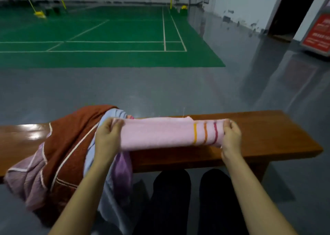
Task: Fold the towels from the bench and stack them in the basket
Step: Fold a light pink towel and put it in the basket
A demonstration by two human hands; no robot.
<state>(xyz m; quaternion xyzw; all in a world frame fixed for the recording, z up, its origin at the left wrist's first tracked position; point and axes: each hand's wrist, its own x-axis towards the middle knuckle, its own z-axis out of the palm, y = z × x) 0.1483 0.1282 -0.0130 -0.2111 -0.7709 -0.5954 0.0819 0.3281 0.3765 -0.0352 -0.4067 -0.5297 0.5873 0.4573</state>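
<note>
Red wall sign (317, 34), writing illegible

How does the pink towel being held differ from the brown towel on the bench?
The pink towel is stretched flat in a narrow folded band between the left hand and right hand; the brown towel lies crumpled, draping over the bench edge. Pink carries three coloured stripes near its right end; brown shows thin white lines. Both are over the bench.

No sleeves were worn: both forearms were seen bare from the lower frame edge up to the left hand (107, 136) and the right hand (231, 136). The legs were covered by dark, plain trousers (171, 199).
</note>
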